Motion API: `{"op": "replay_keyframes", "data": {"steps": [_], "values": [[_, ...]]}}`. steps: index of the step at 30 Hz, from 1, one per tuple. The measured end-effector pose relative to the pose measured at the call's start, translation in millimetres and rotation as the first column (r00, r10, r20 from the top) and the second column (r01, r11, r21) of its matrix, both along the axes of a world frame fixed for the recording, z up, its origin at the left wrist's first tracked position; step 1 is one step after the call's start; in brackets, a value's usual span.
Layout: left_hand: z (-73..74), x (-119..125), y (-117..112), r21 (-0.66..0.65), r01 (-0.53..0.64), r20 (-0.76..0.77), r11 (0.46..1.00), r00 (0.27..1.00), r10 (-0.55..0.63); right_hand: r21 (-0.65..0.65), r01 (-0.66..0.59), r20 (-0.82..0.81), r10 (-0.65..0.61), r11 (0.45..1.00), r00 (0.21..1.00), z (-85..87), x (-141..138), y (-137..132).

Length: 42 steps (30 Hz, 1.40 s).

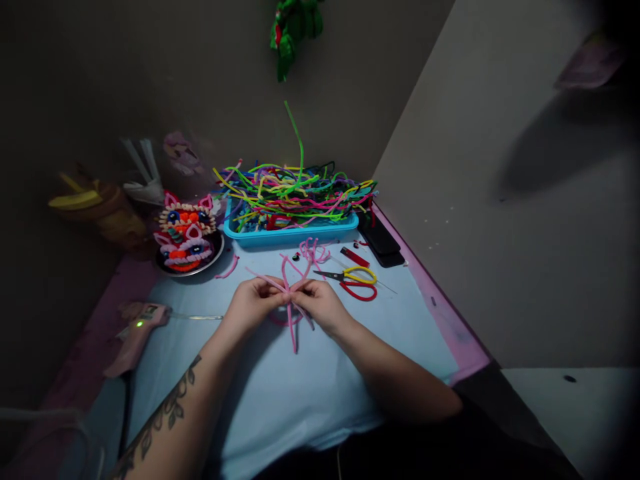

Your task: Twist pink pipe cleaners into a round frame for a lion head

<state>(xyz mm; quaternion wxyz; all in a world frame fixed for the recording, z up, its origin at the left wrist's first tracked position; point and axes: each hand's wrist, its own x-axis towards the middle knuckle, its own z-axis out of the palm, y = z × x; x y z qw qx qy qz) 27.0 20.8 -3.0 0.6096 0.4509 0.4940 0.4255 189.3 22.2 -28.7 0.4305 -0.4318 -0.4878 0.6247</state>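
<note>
Pink pipe cleaners point(292, 333) cross at one point, with their ends spreading outward like spokes. My left hand point(255, 303) pinches them from the left of that crossing, and my right hand point(320, 303) pinches from the right, thumbs nearly touching. Both hands are closed just above the cloth. Beyond my fingers lies a looped bundle of pink pipe cleaners point(314, 251). Scissors point(357, 275) with one yellow and one red handle rest right of it, blades partly behind my right hand's reach. A red lighter point(355, 257) lies behind the scissors.
A blue tray point(295, 235) heaped with colourful pipe cleaners stands at the back. Left of it, a metal bowl point(220, 250) holds fuzzy lion-like heads. A pink glue gun point(137, 337) with a lit green light lies at left. A black phone point(381, 240) rests by the right edge.
</note>
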Motion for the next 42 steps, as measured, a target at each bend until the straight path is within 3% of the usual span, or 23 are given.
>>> {"op": "replay_keyframes", "data": {"steps": [8, 14, 18, 24, 27, 30, 37, 42], "values": [[0.7, 6.0, -0.7, 0.036, -0.163, -0.027, 0.986, 0.986, 0.164, 0.164, -0.03, 0.111, 0.012, 0.986, 0.994, -2.1, 3.8, 6.1], [-4.6, 3.4, -0.7, -0.084, -0.125, -0.019, 0.989, 0.992, 0.123, 0.309, -0.018, 0.239, -0.059, 0.951, 0.969, -4.1, 3.5, 5.9], [-7.0, 4.6, -1.5, -0.076, -0.109, 0.007, 0.991, 0.994, 0.11, 0.386, -0.011, 0.294, -0.112, 0.922, 0.949, -4.8, 1.1, 4.3], [-6.1, 10.0, -1.6, -0.042, -0.144, 0.079, 0.989, 0.986, 0.147, 0.31, -0.009, 0.201, -0.057, 0.951, 0.978, -4.3, 8.1, 13.5], [-3.7, 11.8, -2.7, -0.043, -0.126, 0.043, 0.991, 0.991, 0.128, 0.213, 0.126, 0.028, -0.135, 0.969, 0.99, 0.0, 16.1, 20.3], [-2.5, 12.8, -4.4, -0.055, -0.089, -0.02, 0.994, 0.996, 0.088, 0.205, 0.253, -0.07, -0.243, 0.946, 0.967, 7.9, 22.8, 23.8], [-6.0, 12.6, -5.1, -0.045, -0.034, -0.082, 0.998, 0.996, 0.031, 0.298, 0.308, 0.003, -0.324, 0.903, 0.946, 19.9, 27.9, 21.5], [-3.3, 12.8, -5.5, -0.019, 0.044, -0.073, 0.999, 0.996, -0.045, 0.288, 0.35, -0.06, -0.348, 0.891, 0.935, 21.1, 27.5, 21.7]]}}
